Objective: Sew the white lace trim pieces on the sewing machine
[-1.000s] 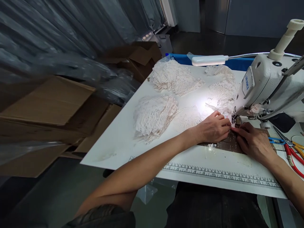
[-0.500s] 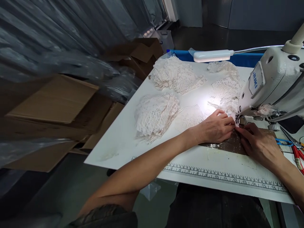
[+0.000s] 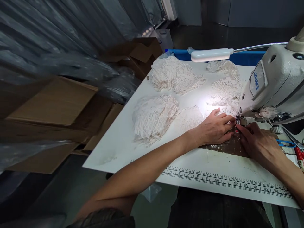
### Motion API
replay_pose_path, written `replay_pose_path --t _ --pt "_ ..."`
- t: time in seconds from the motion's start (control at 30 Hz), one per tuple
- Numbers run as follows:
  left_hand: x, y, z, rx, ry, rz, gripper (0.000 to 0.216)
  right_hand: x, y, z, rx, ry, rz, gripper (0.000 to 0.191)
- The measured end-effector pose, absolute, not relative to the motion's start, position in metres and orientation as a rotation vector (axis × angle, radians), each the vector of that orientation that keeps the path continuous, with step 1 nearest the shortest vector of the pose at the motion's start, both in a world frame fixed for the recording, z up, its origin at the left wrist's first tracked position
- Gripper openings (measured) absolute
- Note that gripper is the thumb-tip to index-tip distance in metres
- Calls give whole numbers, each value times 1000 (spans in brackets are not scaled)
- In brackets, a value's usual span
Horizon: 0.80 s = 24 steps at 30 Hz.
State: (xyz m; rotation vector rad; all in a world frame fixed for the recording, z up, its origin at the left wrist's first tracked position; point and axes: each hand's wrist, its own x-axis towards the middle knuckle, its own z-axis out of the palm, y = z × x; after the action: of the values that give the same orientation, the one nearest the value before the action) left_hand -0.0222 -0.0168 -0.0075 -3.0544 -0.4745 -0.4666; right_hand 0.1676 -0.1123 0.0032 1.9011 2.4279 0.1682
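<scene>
My left hand (image 3: 216,127) lies with fingers spread and flat on white lace fabric (image 3: 225,87), just left of the presser foot (image 3: 238,119) of a white sewing machine (image 3: 273,76). At the front of the foot, my right hand (image 3: 257,139) has its thumb and forefinger pinched together on the lace's edge. The fingers partly hide this edge. A small red spot shows by the right fingertips. From under the left hand, the lace runs back across the white table.
Two lace heaps (image 3: 155,118) (image 3: 174,74) sit on the table (image 3: 114,152). A lamp (image 3: 212,55) hangs behind. Scissors (image 3: 293,137), blue thread snips (image 3: 286,143) and red-handled pliers (image 3: 299,158) lie right. A ruler strip (image 3: 225,182) borders the front; cardboard boxes (image 3: 54,101) stand left.
The left fingers have spread a little, with the forefinger raised away from the others. Both hands stay beside the presser foot. The view has shifted slightly.
</scene>
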Motion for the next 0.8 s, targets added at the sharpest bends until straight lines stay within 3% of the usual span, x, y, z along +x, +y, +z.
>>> replay_pose_path --t 0.17,0.3,0.4,0.57,0.8 --pt "-22 -14 -10 -3056 -491 -488 39 195 -109 7 2051 2816 -318 42" --pt "-21 -12 -8 -3051 -496 -488 40 214 -100 12 2269 2591 -893 47" --pt "-21 -13 -7 -3058 -496 -471 41 217 -97 13 2424 2434 -1126 44" --pt "-23 -12 -8 -3078 -529 -466 42 214 -104 11 2511 2560 -1040 29" --pt "-20 -17 -10 -2971 -704 -585 43 217 -112 10 2860 2548 -717 33"
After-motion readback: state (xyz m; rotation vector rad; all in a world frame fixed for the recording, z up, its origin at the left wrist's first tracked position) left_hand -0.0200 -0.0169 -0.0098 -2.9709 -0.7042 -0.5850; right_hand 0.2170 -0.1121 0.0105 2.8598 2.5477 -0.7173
